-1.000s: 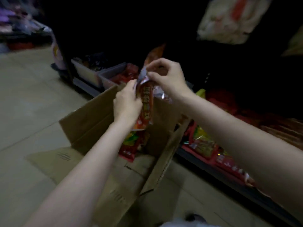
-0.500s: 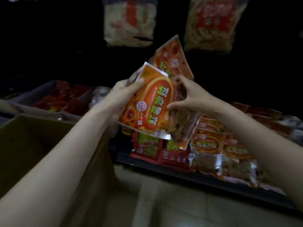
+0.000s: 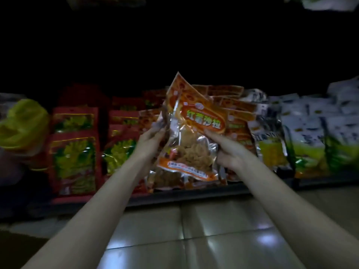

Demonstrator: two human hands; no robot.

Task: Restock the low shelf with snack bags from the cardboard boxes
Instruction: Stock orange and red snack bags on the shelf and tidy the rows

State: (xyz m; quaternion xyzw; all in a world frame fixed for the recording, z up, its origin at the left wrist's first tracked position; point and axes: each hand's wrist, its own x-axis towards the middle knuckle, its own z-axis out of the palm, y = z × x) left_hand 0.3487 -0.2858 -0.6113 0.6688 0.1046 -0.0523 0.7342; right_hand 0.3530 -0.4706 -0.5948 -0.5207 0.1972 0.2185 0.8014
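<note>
Bags (image 3: 191,140) of orange crinkly film are looking light and slippery, both hands' grips, left hand (image 3: 153,139) and right hand (image 3: 226,150), clasping their side edges.

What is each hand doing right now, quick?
Left hand: grips the left edge of the orange snack bags.
Right hand: grips the right side of the same bags, thumb on the front.
</note>
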